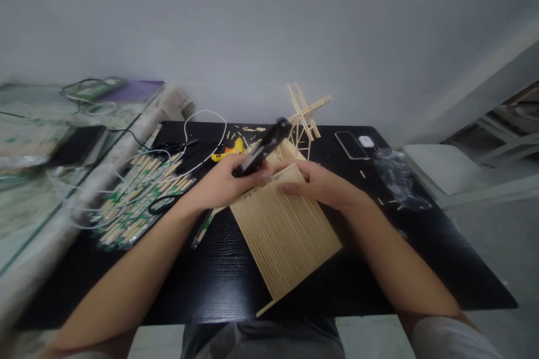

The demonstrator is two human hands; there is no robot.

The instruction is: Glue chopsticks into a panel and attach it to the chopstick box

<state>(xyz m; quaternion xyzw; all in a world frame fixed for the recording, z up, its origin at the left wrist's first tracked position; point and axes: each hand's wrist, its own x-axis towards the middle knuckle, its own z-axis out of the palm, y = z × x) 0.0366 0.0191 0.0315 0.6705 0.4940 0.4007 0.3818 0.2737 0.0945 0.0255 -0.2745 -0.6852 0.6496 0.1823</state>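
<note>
My left hand (221, 182) is closed around a black hand tool (263, 147) that looks like pliers or cutters, its tip pointing up and right. My right hand (318, 182) lies on the far edge of a flat panel of glued wooden sticks (284, 230), fingers pressed on its top corner. The panel rests tilted on the black table (210, 286) in front of me. Behind my hands a small frame built of sticks (305, 115) stands upright.
A yellow glue gun (227, 151), white cables and a pile of wrapped chopsticks (138, 202) lie to the left. A phone (351, 145), a small white object (366, 141) and a clear plastic bag (396, 176) sit to the right. Glass-topped clutter stands far left.
</note>
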